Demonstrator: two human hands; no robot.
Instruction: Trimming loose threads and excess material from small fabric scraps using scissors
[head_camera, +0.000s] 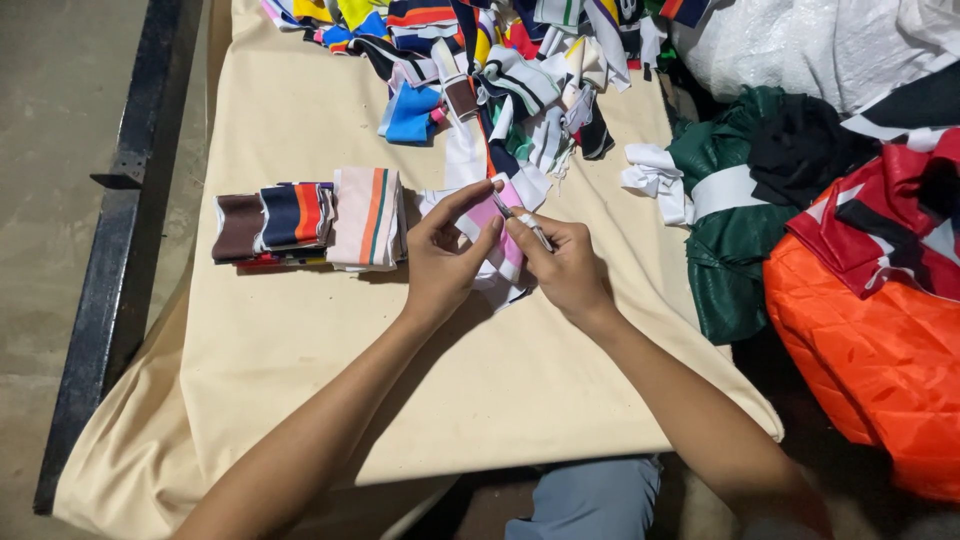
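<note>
My left hand (445, 255) pinches a pink and white striped knit strip (500, 262) at its upper edge, thumb and forefinger closed on the cloth. My right hand (565, 265) grips a small metal cutting tool (522, 220), its tip touching the strip right beside my left fingertips. The strip trails up the cream-covered table (300, 340) toward a heap of knit pieces (500, 60).
A neat stack of striped knit pieces (310, 222) lies left of my hands. Green cloth (735, 230), red and white cloth (880, 220) and an orange quilted bag (870, 350) crowd the right side. A dark metal rail (120, 250) borders the table's left.
</note>
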